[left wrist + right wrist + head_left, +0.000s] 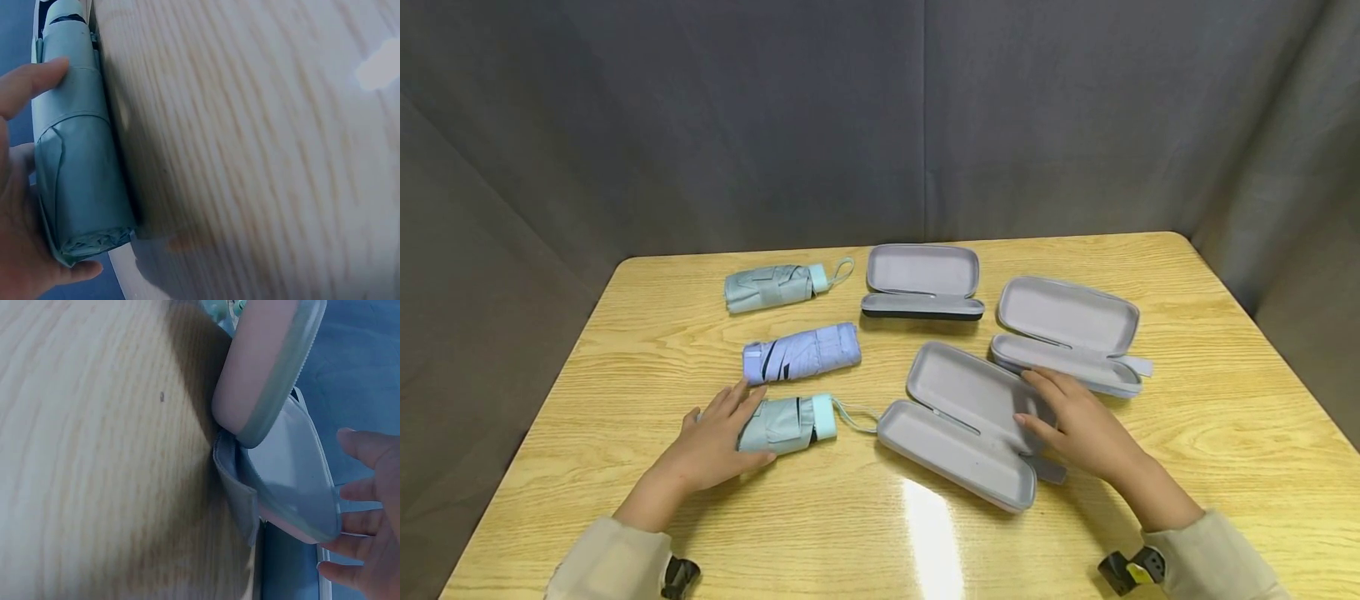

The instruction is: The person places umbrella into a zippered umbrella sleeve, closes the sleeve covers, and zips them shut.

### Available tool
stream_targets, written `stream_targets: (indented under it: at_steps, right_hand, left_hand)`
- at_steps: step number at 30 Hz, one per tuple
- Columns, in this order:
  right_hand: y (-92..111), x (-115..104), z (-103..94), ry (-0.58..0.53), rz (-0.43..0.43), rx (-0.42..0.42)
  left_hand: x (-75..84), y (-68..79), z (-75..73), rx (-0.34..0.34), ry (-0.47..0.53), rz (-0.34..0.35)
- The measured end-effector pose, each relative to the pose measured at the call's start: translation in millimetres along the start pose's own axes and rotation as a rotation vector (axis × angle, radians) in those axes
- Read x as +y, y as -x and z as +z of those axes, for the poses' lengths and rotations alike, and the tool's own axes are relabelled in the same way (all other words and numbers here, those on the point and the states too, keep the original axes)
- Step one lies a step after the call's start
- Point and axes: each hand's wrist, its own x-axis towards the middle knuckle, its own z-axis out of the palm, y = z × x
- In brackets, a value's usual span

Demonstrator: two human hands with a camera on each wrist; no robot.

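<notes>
My left hand (718, 442) lies over the left end of a folded pale green umbrella (782, 427), thumb along its near side and fingers on its far side. In the left wrist view, the thumb (50, 75) rests on the umbrella's fabric and a finger curves by its rolled end. A wrist loop trails from its mint handle to an opened case (958, 454), grey inside and pink outside. Over the right end of this case, my right hand (1082, 425) has its fingers spread. The right wrist view shows fingertips (350, 544) right at the lid's edge.
A periwinkle folded umbrella (801, 354) and another pale green one (775, 287) lie farther back on the left. Two more opened cases, one black outside (922, 283) and one pale blue outside (1067, 333), stand behind on the wooden table (1217, 433). Grey curtains hang beyond.
</notes>
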Motion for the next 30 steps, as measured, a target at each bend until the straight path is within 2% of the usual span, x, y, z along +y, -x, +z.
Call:
stream_targets:
  at_steps: [8,16,26,30]
  right_hand:
    - [2,2,3.0,-0.034,0.03,-0.021]
    - [1,5,5.7,-0.118,0.1,-0.074]
    - [0,14,8.2,-0.288,0.172,-0.093]
    - [0,18,8.3,-0.365,0.207,-0.077]
  left_hand:
    - [-0.4,2.5,-2.4,0.011,-0.006,0.014]
    - [-0.9,2.9,-4.4,-0.005,-0.003,0.01]
    - [-0.5,3.4,-6.5,-0.027,0.045,-0.007]
    - [-0.3,3.0,-6.1,-0.019,0.035,-0.003]
